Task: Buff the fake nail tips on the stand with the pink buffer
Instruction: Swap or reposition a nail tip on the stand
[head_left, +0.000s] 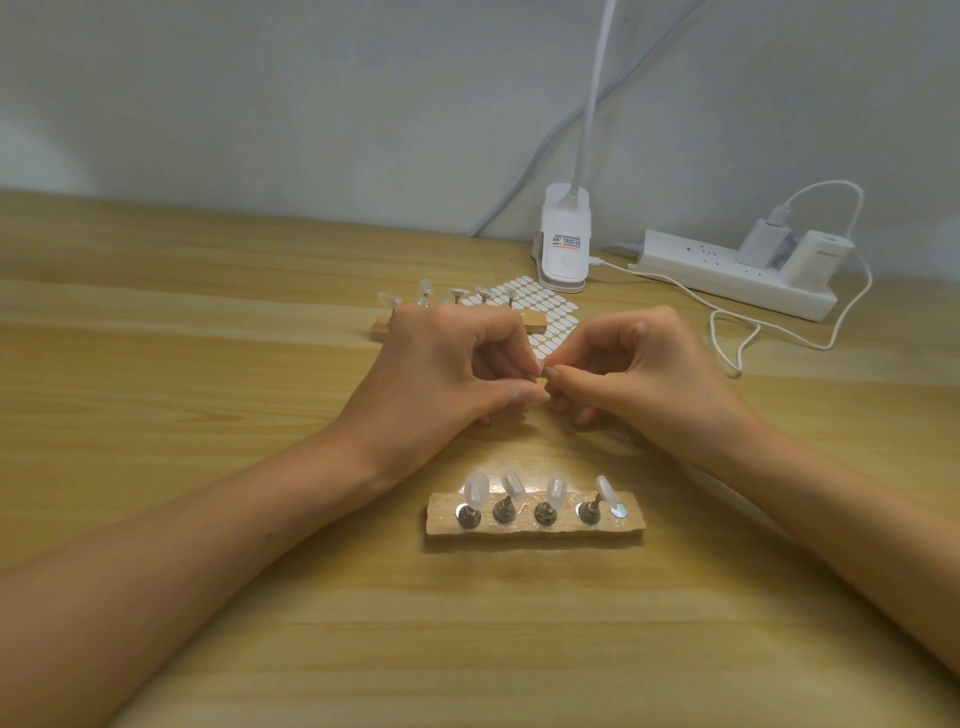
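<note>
fingertips meeting beyond the stand

a tiny piece (544, 371), too small to be identified, is being pinched between the curled fingers of the left hand (452, 364) and the right hand (639, 374), above the surface (208, 364). four nail tips (556, 491) are being held on posts on the near stand (535, 526), between the forearms. a second stand (382, 328) is being partly hidden behind the left hand.

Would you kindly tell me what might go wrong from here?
1. The left hand and right hand both pinch a small piece that is too small to identify. It may slip and drop onto the table.
2. The stand lies between the forearms, with four tips on thin posts. Drawing the arms in or lowering them could knock a tip loose.
</note>
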